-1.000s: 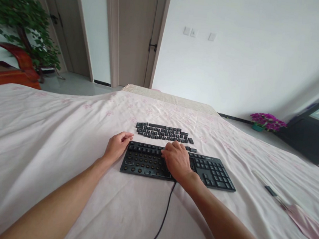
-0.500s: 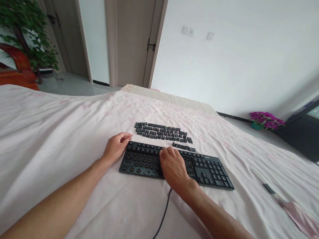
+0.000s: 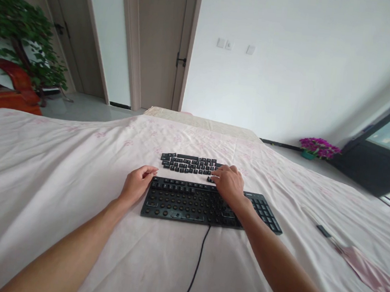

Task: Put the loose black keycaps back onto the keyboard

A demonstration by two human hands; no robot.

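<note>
A black keyboard [image 3: 189,203] lies on the pale pink sheet, most of its main keycaps removed so round stems show. Loose black keycaps [image 3: 188,163] are laid out in rows just beyond it. My left hand [image 3: 137,184] rests at the keyboard's top left corner, fingers curled against its edge. My right hand [image 3: 229,183] reaches over the keyboard's far edge to the right end of the keycap rows, fingers bent down onto them; what they pinch is hidden. The keyboard's cable [image 3: 196,267] runs toward me.
The sheet-covered surface [image 3: 56,173] spreads wide on all sides. A thin tool with a dark tip [image 3: 323,231] and a pink cloth [image 3: 366,271] lie at the right. Doors, a green plant [image 3: 22,30] and a purple flower pot [image 3: 316,148] stand beyond.
My right hand has lifted off the middle of the keyboard and moved forward and right to the loose keycaps. My left hand has stayed at the keyboard's corner.
</note>
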